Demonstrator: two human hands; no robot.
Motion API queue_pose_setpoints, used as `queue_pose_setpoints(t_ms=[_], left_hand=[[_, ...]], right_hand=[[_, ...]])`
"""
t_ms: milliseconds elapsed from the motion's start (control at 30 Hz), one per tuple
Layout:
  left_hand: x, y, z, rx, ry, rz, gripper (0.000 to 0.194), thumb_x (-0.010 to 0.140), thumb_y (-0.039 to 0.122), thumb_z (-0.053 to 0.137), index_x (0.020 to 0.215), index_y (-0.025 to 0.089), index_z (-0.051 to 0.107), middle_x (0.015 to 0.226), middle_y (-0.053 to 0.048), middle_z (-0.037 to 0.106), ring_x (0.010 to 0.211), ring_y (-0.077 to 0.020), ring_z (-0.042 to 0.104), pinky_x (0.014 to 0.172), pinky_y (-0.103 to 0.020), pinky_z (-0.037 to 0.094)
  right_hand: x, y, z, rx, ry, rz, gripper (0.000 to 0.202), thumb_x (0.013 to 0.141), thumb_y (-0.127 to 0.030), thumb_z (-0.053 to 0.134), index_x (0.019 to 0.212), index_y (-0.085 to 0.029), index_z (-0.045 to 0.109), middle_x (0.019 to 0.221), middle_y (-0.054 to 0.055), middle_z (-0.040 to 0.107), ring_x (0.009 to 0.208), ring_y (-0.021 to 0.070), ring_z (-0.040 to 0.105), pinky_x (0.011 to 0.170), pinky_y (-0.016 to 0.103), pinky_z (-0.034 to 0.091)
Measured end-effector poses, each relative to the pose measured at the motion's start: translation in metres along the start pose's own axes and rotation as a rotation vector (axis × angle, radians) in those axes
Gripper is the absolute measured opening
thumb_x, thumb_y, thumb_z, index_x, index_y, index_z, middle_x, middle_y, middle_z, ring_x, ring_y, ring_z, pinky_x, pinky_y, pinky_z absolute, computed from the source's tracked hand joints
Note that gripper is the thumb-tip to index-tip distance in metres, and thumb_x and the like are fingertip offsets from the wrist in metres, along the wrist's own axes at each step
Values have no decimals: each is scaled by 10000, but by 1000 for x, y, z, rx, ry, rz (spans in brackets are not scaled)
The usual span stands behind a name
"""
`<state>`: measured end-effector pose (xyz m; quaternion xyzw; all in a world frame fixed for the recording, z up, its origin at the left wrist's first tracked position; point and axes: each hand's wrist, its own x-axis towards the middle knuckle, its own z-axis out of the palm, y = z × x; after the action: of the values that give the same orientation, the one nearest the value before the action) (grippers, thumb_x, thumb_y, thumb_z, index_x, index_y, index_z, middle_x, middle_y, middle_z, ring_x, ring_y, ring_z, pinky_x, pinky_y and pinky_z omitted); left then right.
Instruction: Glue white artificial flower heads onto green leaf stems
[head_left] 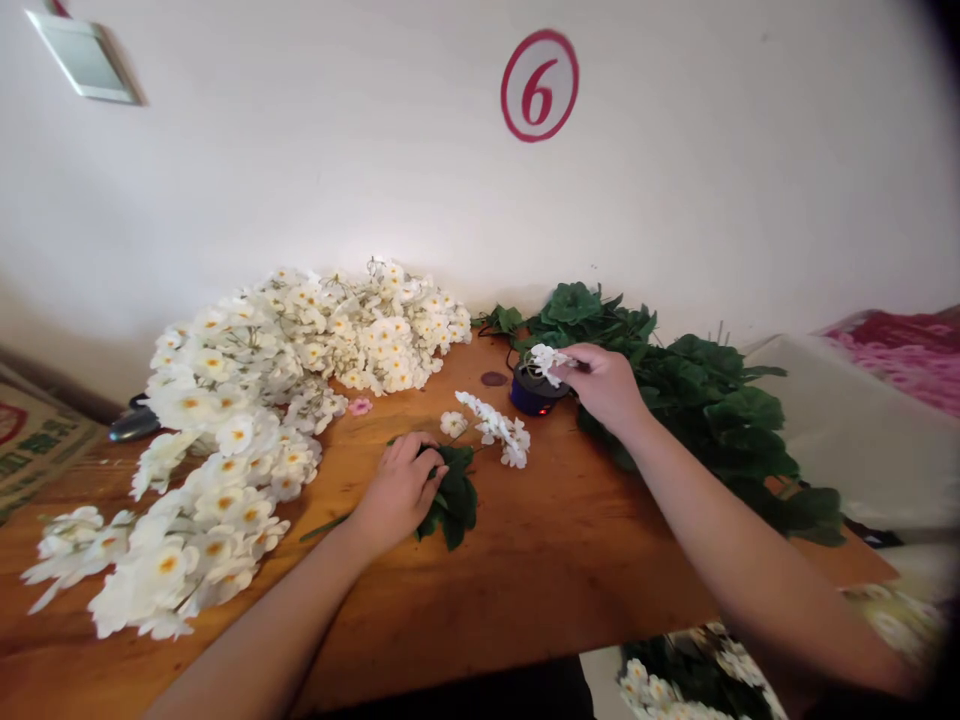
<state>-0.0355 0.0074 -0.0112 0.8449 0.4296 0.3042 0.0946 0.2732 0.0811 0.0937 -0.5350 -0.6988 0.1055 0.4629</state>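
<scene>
My right hand [598,382] pinches a small white artificial flower sprig [547,360] just over a round dark blue pot [534,396] with a red light on its front. On the table's middle, my left hand [403,480] is closed around a bunch of green artificial leaves [454,500]. A white flower spray [499,430] reaches out beyond those leaves, and a single white bloom [453,424] lies beside it. The fingertips of my left hand are partly hidden by the leaves.
A long heap of white flowers [217,400] covers the left side of the wooden table [540,560]. Green leaf bunches [720,410] are piled on the right. A pink flower [360,406] lies near the white heap. More white flowers [660,695] are below the front edge.
</scene>
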Motion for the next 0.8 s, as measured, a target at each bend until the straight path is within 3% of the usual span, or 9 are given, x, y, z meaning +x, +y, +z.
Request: queue_pose_setpoints(t_ms=[133,300,567,800], left_hand=[[1,-2,7,-69,5,-27,129,962,250,481,910,188,581,1104,-84,550,1052,-231,512,938,-424,431],[2,-7,9,-235,-1,-40,140,959,259,500,870,195,588,1080,-65,549,1051,-203,523,954,-388,434],[3,-11,7,-323,-55,-43,161,967,308,513,886,201,602,1112,-63,525,1111,-199,520,1013,-389,418],[5,-11,8,-339,-52,-53,138,957,283,526,879,201,604,1111,-63,538,1091,-199,533,990,-398,439]], right_hand=[[-56,-22,36,327,-171,114,180,743,-304,743,893,-205,757,839,28,741,747,202,664,711,328,517],[-97,-27,68,360,-263,77,111,759,-238,711,858,-222,758,937,56,728,847,212,677,730,318,534],[-107,-4,78,278,-227,112,137,787,-220,689,908,-230,753,1019,70,720,895,216,681,732,333,558],[-107,-5,79,242,-217,61,141,801,-214,678,913,-253,756,1009,63,734,888,223,689,762,368,574]])
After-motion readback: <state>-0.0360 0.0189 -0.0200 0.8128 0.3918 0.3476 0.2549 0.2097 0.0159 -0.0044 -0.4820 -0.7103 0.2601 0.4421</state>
